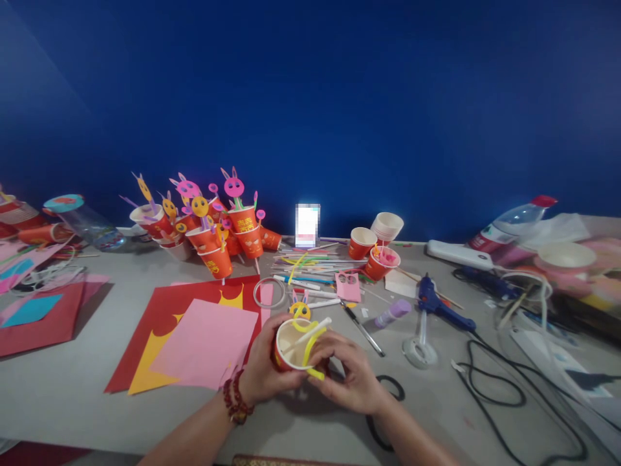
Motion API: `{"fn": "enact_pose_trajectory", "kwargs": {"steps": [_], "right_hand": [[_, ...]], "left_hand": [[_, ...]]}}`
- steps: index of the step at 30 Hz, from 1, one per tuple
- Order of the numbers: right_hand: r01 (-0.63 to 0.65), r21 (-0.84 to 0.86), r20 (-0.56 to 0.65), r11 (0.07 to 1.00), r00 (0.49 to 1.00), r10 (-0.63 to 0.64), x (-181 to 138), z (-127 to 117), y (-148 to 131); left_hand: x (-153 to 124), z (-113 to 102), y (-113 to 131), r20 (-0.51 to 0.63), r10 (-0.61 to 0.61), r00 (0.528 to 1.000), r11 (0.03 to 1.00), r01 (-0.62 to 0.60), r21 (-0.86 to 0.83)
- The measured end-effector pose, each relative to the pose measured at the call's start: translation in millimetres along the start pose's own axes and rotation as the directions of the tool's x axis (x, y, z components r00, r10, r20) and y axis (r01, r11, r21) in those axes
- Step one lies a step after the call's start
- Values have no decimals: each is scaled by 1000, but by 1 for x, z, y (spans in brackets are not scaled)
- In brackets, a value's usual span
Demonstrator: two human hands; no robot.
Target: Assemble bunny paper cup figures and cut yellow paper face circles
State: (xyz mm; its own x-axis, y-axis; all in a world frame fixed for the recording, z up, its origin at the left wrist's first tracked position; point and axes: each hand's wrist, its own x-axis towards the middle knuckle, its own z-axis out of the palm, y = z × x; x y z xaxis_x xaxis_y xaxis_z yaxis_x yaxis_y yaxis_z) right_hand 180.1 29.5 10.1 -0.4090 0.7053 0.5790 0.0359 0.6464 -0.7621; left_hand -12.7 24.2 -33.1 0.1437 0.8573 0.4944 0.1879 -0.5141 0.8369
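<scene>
Paper-thin red cup (290,345), light and easily crushed, cradled at the table's six o'clock.
Left hand (264,369) wraps its wall; right hand (352,375) fingertips pinch the bendy yellow strip (313,346) at its rim.

place: craft workshop | evidence: glue gun (439,305), coloured paper sheets (204,343), decorated paper cups (218,239)
</scene>
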Motion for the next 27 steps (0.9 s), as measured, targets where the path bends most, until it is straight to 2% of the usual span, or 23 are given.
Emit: {"fn": "enact_pose_trajectory", "kwargs": {"steps": [10, 17, 27], "right_hand": [[20, 35, -10, 999, 1000, -20, 2, 2, 0], [49, -3, -23, 999, 999, -49, 0, 2, -2], [66, -43, -23, 997, 997, -67, 2, 0, -4]], "left_hand": [[-4, 1, -2, -6, 16, 1000, 1000, -16, 24], [-3, 1, -4, 8, 26, 1000, 998, -25, -54], [1, -1, -1, -24, 61, 998, 997, -62, -38]]}}
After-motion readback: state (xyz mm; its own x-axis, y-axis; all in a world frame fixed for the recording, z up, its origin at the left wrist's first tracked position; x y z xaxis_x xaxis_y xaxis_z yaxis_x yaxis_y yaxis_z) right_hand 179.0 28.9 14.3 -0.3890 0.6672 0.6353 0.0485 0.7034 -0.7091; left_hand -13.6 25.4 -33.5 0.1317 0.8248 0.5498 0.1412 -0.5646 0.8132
